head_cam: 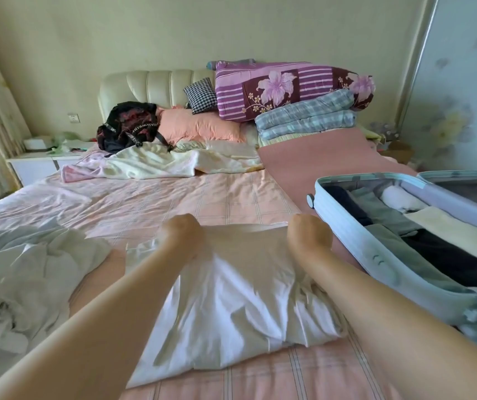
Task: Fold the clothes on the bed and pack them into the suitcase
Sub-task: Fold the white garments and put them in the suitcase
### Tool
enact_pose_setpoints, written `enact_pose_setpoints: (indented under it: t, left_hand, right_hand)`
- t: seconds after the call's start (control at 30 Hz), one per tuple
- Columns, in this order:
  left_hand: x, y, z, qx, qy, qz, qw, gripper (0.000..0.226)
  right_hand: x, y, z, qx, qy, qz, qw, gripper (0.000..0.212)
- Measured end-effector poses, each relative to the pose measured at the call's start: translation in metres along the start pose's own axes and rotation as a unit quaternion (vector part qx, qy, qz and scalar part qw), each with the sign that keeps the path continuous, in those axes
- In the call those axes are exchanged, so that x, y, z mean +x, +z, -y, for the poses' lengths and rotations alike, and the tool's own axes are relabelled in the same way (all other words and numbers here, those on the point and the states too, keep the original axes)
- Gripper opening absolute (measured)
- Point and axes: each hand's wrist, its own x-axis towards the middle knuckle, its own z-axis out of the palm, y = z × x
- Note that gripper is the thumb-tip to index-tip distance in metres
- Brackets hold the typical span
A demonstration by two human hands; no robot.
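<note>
Reaching forward from the near edge, the left hand (183, 235) and the right hand (309, 235) are gripping the far edge of a white garment (231, 290), one at each corner and set apart from each other, with fingers curled over the cloth. That edge is stretching taut between them, while the rest of the garment is lying rumpled on the pink checked sheet (173, 197) of the bed, in the near middle. Just right of the right hand, a pale blue suitcase (355, 249) is lying open on the bed, holding folded clothes (445, 235) in dark, grey-green and cream. To the left, a loose heap of white clothes (15, 269) is sprawling over the near left part of the sheet. Farther off, a crumpled cream blanket (159, 163) is stretching across the bed, with a black backpack (129, 125) and a peach pillow (199, 125) sitting behind it. At the far right, a purple floral quilt (283, 88) is resting on a folded blue plaid quilt (306, 116), and a small checked cushion (201, 95) is leaning against the cream padded headboard (150, 85).
</note>
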Motion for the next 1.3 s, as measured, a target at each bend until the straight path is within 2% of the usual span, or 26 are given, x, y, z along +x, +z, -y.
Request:
enact_pose_setpoints:
  t: [0.07,0.13,0.2,0.23,0.27,0.33,0.43,0.6,0.77,0.83,0.9,0.97,1.03,1.1,1.17,1.2,1.23,1.3]
  left_hand:
    - [0.029,0.011,-0.012,-0.054,0.001,-0.024,0.998,0.026]
    - [0.054,0.032,-0.020,-0.119,0.026,0.015,0.992,0.054]
    - [0.063,0.060,-0.024,-0.137,0.076,0.097,0.983,0.087]
    - [0.061,0.072,-0.024,-0.115,0.107,0.118,0.980,0.091]
    - [0.058,0.084,-0.022,-0.082,0.141,0.115,0.980,0.089]
    - [0.044,0.099,-0.018,-0.023,0.200,0.064,0.977,0.075]
    - [0.022,0.107,-0.010,-0.046,0.238,0.029,0.970,0.061]
    - [-0.032,0.105,0.000,-0.044,0.320,-0.001,0.946,0.066]
    - [-0.081,0.116,0.017,-0.046,0.360,0.006,0.932,0.088]
    - [-0.094,0.121,0.024,-0.047,0.360,-0.016,0.931,0.088]
    - [-0.103,0.125,0.028,-0.056,0.360,-0.033,0.931,0.083]
    - [-0.110,0.128,0.030,-0.078,0.358,-0.046,0.929,0.077]
    - [-0.116,0.130,0.032,-0.102,0.355,-0.069,0.927,0.068]
    - [-0.120,0.129,0.032,-0.122,0.353,-0.097,0.923,0.063]
    - [-0.123,0.127,0.031,-0.146,0.341,-0.106,0.923,0.057]
    - [-0.123,0.126,0.030,-0.159,0.326,-0.105,0.926,0.052]
    - [-0.122,0.126,0.029,-0.162,0.309,-0.105,0.931,0.047]
    - [-0.118,0.128,0.028,-0.125,0.285,-0.099,0.945,0.044]
  right_hand:
    - [0.026,0.013,-0.002,0.045,0.023,-0.004,0.999,0.033]
    - [0.046,0.031,-0.005,0.096,0.015,0.024,0.995,0.040]
    - [0.051,0.052,-0.006,0.144,0.004,0.140,0.980,0.070]
    - [0.049,0.062,-0.006,0.142,0.005,0.192,0.971,0.080]
    - [0.045,0.073,-0.006,0.123,-0.001,0.220,0.968,0.081]
    - [0.034,0.090,-0.006,0.075,-0.027,0.223,0.972,0.074]
    - [0.016,0.092,-0.010,0.032,-0.058,0.200,0.978,0.052]
    - [-0.027,0.058,-0.008,0.029,-0.035,0.200,0.979,0.051]
    - [-0.083,0.036,-0.017,0.031,0.064,0.024,0.997,0.023]
    - [-0.101,0.040,-0.028,0.016,0.081,0.000,0.997,0.016]
    - [-0.111,0.045,-0.039,0.035,0.095,-0.016,0.995,0.017]
    - [-0.115,0.049,-0.048,0.116,0.104,-0.058,0.986,0.021]
    - [-0.117,0.045,-0.055,0.218,0.121,-0.126,0.960,0.021]
    - [-0.118,0.040,-0.064,0.271,0.145,-0.166,0.937,0.019]
    - [-0.124,0.039,-0.070,0.270,0.155,-0.156,0.938,0.019]
    - [-0.126,0.040,-0.072,0.267,0.157,-0.125,0.943,0.021]
    - [-0.127,0.041,-0.073,0.264,0.165,-0.080,0.947,0.024]
    - [-0.124,0.046,-0.072,0.254,0.191,0.020,0.948,0.045]
